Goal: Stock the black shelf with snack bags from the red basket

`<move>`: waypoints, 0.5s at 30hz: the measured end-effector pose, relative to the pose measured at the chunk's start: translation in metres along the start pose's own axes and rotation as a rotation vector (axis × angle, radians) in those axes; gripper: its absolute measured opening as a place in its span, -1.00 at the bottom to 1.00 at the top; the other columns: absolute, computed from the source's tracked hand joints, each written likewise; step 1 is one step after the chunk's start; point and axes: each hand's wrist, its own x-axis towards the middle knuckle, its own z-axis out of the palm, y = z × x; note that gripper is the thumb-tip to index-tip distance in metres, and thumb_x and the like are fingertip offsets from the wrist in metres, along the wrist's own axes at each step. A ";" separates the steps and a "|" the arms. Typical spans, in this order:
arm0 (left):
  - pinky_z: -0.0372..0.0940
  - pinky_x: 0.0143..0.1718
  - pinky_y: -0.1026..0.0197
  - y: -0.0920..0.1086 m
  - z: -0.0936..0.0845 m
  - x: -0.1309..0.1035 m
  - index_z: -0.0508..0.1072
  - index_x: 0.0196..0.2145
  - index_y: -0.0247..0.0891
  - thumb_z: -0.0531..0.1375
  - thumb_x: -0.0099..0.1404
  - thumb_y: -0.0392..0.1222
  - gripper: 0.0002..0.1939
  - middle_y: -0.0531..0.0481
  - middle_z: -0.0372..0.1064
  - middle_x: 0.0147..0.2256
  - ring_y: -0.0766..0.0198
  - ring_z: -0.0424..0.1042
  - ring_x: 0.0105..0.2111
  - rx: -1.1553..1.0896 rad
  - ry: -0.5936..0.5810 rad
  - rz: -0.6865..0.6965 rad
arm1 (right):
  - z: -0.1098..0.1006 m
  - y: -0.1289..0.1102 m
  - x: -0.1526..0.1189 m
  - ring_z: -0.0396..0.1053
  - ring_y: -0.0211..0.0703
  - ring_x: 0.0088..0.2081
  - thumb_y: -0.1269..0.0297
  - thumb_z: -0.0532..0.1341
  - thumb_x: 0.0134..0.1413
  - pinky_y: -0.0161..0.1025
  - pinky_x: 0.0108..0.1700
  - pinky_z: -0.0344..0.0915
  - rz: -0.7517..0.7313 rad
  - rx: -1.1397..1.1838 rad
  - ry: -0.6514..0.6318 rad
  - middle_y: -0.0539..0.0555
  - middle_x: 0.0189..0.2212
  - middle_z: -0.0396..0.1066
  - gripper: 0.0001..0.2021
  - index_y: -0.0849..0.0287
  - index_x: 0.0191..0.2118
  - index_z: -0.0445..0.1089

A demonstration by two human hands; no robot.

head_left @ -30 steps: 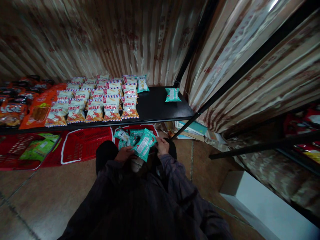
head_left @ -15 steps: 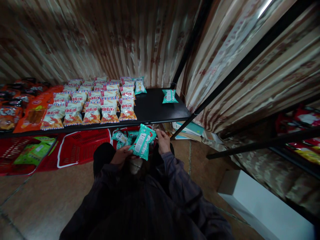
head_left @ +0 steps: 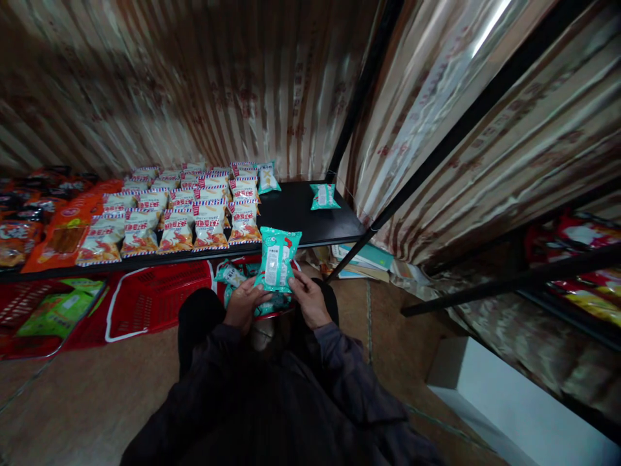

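A teal snack bag (head_left: 277, 259) is held upright at its lower corners, its printed back facing me. My left hand (head_left: 246, 304) grips the lower left corner and my right hand (head_left: 309, 299) the lower right. Below and behind it, a red basket (head_left: 297, 265) holds several more teal bags (head_left: 231, 274). On the black shelf (head_left: 291, 210), one teal bag (head_left: 268, 177) stands at the back beside the rows of white-and-orange snack bags (head_left: 177, 230). Another teal bag (head_left: 325, 196) lies at the shelf's right end.
Orange packages (head_left: 70, 226) fill the shelf's left part. Under it are a red basket (head_left: 160, 294) and green packages (head_left: 55, 314). A slanting black post (head_left: 373, 230) stands right of the shelf, near papers (head_left: 363, 259) and a white box (head_left: 514, 401).
The held teal bag has turned from tilted to upright and risen slightly. My right hand has moved from its upper right corner to the lower right one. The view has shifted slightly.
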 end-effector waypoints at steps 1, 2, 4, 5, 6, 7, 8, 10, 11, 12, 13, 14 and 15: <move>0.39 -0.27 0.23 -0.001 0.002 0.002 0.42 -0.22 -0.31 0.41 -0.12 -0.16 -0.53 -0.07 0.50 -0.30 0.26 0.49 -0.36 0.001 0.005 -0.003 | 0.000 0.001 0.001 0.41 -0.22 -0.39 0.04 0.41 -0.33 -0.34 -0.39 0.38 -0.021 0.013 -0.005 -0.01 -0.40 0.49 -0.51 0.14 -0.19 0.46; 0.40 -0.26 0.22 -0.001 0.003 0.004 0.42 -0.23 -0.31 0.41 -0.12 -0.16 -0.53 -0.07 0.49 -0.30 0.26 0.49 -0.37 0.006 0.011 -0.008 | 0.000 0.002 0.002 0.42 -0.22 -0.36 0.05 0.40 -0.28 -0.34 -0.37 0.38 -0.041 0.024 -0.020 0.00 -0.37 0.50 -0.52 0.13 -0.16 0.46; 0.39 -0.23 0.17 0.001 0.005 0.005 0.41 -0.23 -0.31 0.41 -0.12 -0.17 -0.53 -0.08 0.49 -0.31 0.23 0.49 -0.35 0.031 0.010 -0.018 | -0.001 0.003 0.004 0.43 -0.22 -0.32 0.08 0.39 -0.24 -0.34 -0.32 0.38 -0.068 0.040 -0.060 0.01 -0.30 0.51 -0.53 0.11 -0.12 0.45; 0.39 -0.19 0.15 0.003 0.005 0.005 0.41 -0.21 -0.32 0.41 -0.12 -0.16 -0.52 -0.09 0.49 -0.29 0.20 0.50 -0.31 0.047 -0.004 -0.021 | -0.001 0.003 0.004 0.43 -0.21 -0.31 0.09 0.39 -0.23 -0.34 -0.29 0.38 -0.078 0.045 -0.069 0.01 -0.28 0.51 -0.53 0.10 -0.11 0.45; 0.37 -0.14 0.13 0.006 0.006 0.005 0.41 -0.19 -0.31 0.41 -0.12 -0.16 -0.49 -0.12 0.49 -0.25 0.16 0.49 -0.26 0.063 -0.029 -0.019 | -0.001 0.003 0.005 0.43 -0.21 -0.30 0.09 0.39 -0.24 -0.33 -0.28 0.38 -0.084 0.044 -0.064 0.01 -0.26 0.51 -0.52 0.10 -0.11 0.45; 0.34 -0.09 0.11 0.010 0.007 0.005 0.41 -0.15 -0.31 0.41 -0.11 -0.15 -0.47 -0.14 0.48 -0.18 0.13 0.47 -0.18 0.080 -0.062 -0.015 | -0.001 0.002 0.005 0.43 -0.20 -0.30 0.08 0.39 -0.26 -0.32 -0.28 0.38 -0.086 0.040 -0.049 0.01 -0.26 0.51 -0.51 0.10 -0.11 0.46; 0.30 -0.03 0.10 0.015 0.008 0.005 0.40 -0.11 -0.29 0.41 -0.10 -0.14 -0.44 -0.16 0.45 -0.11 0.10 0.44 -0.10 0.095 -0.092 0.000 | -0.001 0.002 0.006 0.43 -0.20 -0.32 0.07 0.39 -0.26 -0.32 -0.29 0.38 -0.085 0.033 -0.030 0.01 -0.26 0.51 -0.51 0.11 -0.12 0.46; 0.23 0.05 0.11 0.028 0.010 0.006 0.37 -0.04 -0.25 0.40 -0.08 -0.11 -0.38 -0.17 0.36 0.03 0.07 0.34 0.03 0.111 -0.126 0.055 | 0.000 0.000 0.006 0.42 -0.20 -0.35 0.05 0.38 -0.26 -0.31 -0.32 0.37 -0.084 0.010 0.001 0.00 -0.27 0.51 -0.53 0.12 -0.14 0.48; 0.20 0.07 0.12 0.035 0.013 0.007 0.36 -0.01 -0.23 0.39 -0.07 -0.09 -0.35 -0.17 0.32 0.07 0.07 0.30 0.07 0.113 -0.126 0.090 | 0.001 -0.002 0.006 0.42 -0.21 -0.36 0.06 0.38 -0.25 -0.31 -0.32 0.37 -0.089 0.000 0.004 0.00 -0.28 0.52 -0.54 0.12 -0.15 0.48; 0.19 0.07 0.14 0.042 0.015 0.008 0.34 0.01 -0.21 0.39 -0.06 -0.07 -0.34 -0.17 0.29 0.10 0.08 0.28 0.09 0.114 -0.124 0.116 | 0.001 -0.004 0.005 0.42 -0.22 -0.36 0.07 0.38 -0.25 -0.31 -0.32 0.37 -0.094 -0.010 -0.001 -0.01 -0.29 0.52 -0.55 0.12 -0.15 0.49; 0.19 0.06 0.16 0.050 0.019 0.010 0.33 0.02 -0.20 0.39 -0.07 -0.07 -0.32 -0.16 0.28 0.10 0.10 0.28 0.09 0.120 -0.124 0.134 | 0.002 -0.005 0.004 0.41 -0.22 -0.36 0.09 0.38 -0.24 -0.31 -0.31 0.37 -0.099 -0.019 -0.010 -0.02 -0.29 0.52 -0.57 0.11 -0.16 0.49; 0.20 0.05 0.19 0.057 0.022 0.011 0.34 0.02 -0.20 0.39 -0.08 -0.06 -0.32 -0.15 0.29 0.09 0.11 0.29 0.08 0.130 -0.127 0.150 | 0.004 -0.007 0.003 0.41 -0.22 -0.36 0.10 0.38 -0.24 -0.31 -0.30 0.37 -0.099 -0.027 -0.019 -0.03 -0.30 0.52 -0.58 0.11 -0.16 0.50; 0.22 0.02 0.20 0.062 0.026 0.013 0.35 0.01 -0.21 0.39 -0.08 -0.05 -0.33 -0.14 0.33 0.07 0.12 0.31 0.06 0.145 -0.128 0.161 | 0.005 -0.010 0.002 0.42 -0.21 -0.36 0.10 0.38 -0.25 -0.30 -0.29 0.37 -0.090 -0.035 -0.028 -0.03 -0.31 0.52 -0.58 0.10 -0.16 0.50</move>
